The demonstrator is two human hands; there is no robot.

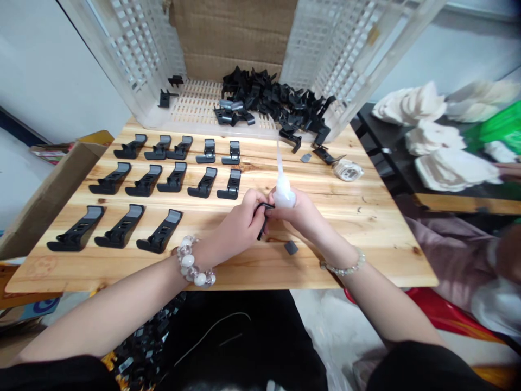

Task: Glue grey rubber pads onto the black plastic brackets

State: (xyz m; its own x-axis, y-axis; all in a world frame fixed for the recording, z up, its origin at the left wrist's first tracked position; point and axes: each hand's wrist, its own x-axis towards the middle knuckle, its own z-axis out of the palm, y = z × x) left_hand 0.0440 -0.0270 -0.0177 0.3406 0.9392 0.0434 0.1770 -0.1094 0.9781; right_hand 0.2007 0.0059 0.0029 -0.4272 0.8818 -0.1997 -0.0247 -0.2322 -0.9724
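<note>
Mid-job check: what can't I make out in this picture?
All in the head view:
Black part: mostly covered by the left hand and right hand.
Bottle: lower end hidden by the right hand.
Heap of black pieces in the crate: they overlap, so no count.
Green item: blurred, cut off by the right edge.

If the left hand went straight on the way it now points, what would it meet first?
Probably the right hand, which holds a translucent nozzle bottle; the left hand points towards it, though exact depth is unclear.
</note>
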